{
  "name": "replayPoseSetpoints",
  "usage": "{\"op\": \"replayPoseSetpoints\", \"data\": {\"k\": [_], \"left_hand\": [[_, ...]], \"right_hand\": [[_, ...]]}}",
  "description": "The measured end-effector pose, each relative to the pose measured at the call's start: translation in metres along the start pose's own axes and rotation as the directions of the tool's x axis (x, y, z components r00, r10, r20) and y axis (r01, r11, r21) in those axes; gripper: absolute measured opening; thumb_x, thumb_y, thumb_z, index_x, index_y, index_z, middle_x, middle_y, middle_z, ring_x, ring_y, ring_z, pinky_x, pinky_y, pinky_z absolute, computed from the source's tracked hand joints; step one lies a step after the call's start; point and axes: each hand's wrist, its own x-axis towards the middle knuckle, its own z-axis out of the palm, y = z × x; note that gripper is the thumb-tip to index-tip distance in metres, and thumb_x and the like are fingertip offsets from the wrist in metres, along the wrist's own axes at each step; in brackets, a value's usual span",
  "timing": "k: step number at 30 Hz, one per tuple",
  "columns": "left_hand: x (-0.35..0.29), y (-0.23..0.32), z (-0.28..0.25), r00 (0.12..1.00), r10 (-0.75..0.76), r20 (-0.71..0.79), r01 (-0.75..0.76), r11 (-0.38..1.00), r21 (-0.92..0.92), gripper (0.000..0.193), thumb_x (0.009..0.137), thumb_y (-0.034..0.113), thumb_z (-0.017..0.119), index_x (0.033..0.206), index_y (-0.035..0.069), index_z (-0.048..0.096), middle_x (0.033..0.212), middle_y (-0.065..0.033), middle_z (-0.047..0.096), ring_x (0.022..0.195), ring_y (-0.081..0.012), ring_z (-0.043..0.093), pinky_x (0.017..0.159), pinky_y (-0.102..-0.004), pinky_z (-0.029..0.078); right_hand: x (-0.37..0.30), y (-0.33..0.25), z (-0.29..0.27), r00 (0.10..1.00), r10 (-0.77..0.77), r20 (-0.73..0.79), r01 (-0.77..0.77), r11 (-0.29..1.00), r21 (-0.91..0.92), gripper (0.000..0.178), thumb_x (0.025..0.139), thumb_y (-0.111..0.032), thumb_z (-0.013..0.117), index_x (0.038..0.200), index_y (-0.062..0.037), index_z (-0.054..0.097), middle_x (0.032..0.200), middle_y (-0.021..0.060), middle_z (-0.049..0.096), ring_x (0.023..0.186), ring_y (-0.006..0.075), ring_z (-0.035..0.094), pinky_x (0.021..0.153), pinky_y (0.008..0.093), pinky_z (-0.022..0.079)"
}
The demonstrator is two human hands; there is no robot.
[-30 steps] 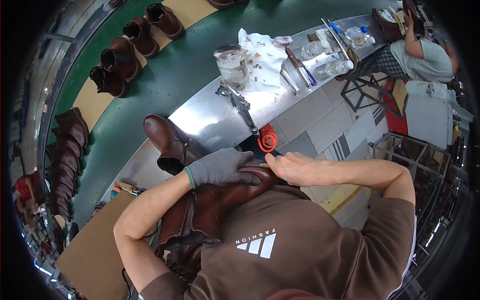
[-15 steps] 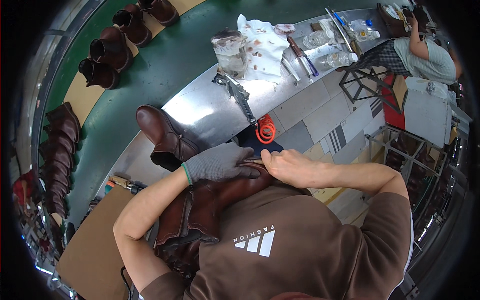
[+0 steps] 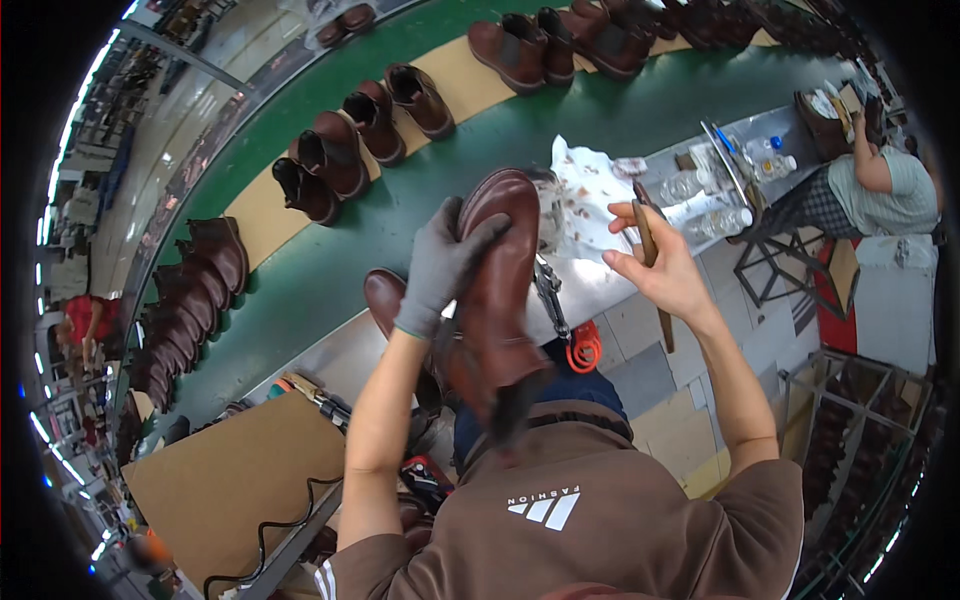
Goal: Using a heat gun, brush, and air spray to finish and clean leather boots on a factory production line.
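My left hand (image 3: 437, 268), in a grey glove with a green cuff edge, grips a dark brown leather boot (image 3: 497, 275) near its toe. The boot is lifted in front of me, toe pointing away, and its shaft opening is blurred near my waist. Bare, my right hand (image 3: 678, 278) holds a slim brown wooden stick-like tool (image 3: 666, 330) between thumb and fingers, apart from the boot. The tool's working end cannot be made out. Behind my left hand, another brown boot (image 3: 384, 296) sits on the metal bench, partly covered.
An air gun (image 3: 550, 295) with a coiled orange hose (image 3: 584, 350) hangs at the bench edge. Beyond lie a stained white cloth (image 3: 590, 190) and plastic bottles (image 3: 722, 224). Boots line the green conveyor (image 3: 420, 205). A cardboard sheet (image 3: 235, 480) is at left; a co-worker (image 3: 885, 190) sits far right.
The boot has risen from my lap, swinging upright with its toe away from me. My left hand now grips its toe end. My right hand has drawn away rightward, the wooden tool now visible.
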Motion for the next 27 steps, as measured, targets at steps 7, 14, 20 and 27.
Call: {"op": "replayPoseSetpoints", "data": {"k": [7,14,20,27], "left_hand": [[-0.028,0.005,0.031,0.974,0.085,-0.209,-0.045,0.981,0.19,0.046,0.083,0.041,0.064,0.095,-0.002,0.054,0.084,-0.0242,0.063,0.081,-0.041,0.062,0.066,-0.0398,0.048],[-0.041,-0.005,0.029,0.987,-0.023,-0.157,0.018,0.999,-0.032,0.041,0.086,0.037,0.06,0.098,-0.001,0.059,0.079,-0.0195,0.064,0.071,-0.0252,0.064,0.066,-0.0346,0.047],[-0.047,-0.014,0.024,0.985,-0.04,-0.169,0.034,0.999,-0.04,0.038,0.085,0.034,0.064,0.096,-0.002,0.061,0.079,-0.0173,0.065,0.068,-0.016,0.06,0.066,-0.0298,0.046],[-0.027,-0.028,0.017,0.973,-0.052,-0.226,0.027,0.993,-0.112,0.033,0.088,0.032,0.062,0.099,0.0,0.061,0.085,-0.0049,0.063,0.078,-0.0089,0.055,0.068,-0.0252,0.045]], "right_hand": [[0.031,0.017,0.008,0.985,-0.004,-0.172,-0.005,0.999,-0.053,0.043,0.084,-0.011,0.061,0.123,0.0007,0.049,0.089,0.0009,0.054,0.059,0.0046,0.045,0.053,0.0215,0.04],[0.051,0.102,0.008,0.943,0.239,-0.233,-0.267,0.959,-0.094,0.041,0.085,-0.004,0.048,0.125,0.0016,0.046,0.069,0.0129,0.058,0.059,0.0184,0.062,0.055,0.0332,0.05],[0.05,0.113,0.024,0.981,0.08,-0.178,-0.141,0.92,-0.366,0.045,0.085,-0.007,0.048,0.128,0.0013,0.044,0.075,0.0249,0.062,0.073,0.0355,0.064,0.065,0.042,0.049],[0.082,0.189,0.024,0.961,-0.081,-0.265,-0.054,0.884,-0.465,0.038,0.078,-0.005,0.051,0.115,0.0029,0.05,0.084,0.0285,0.061,0.079,0.0391,0.063,0.066,0.045,0.05]]}}
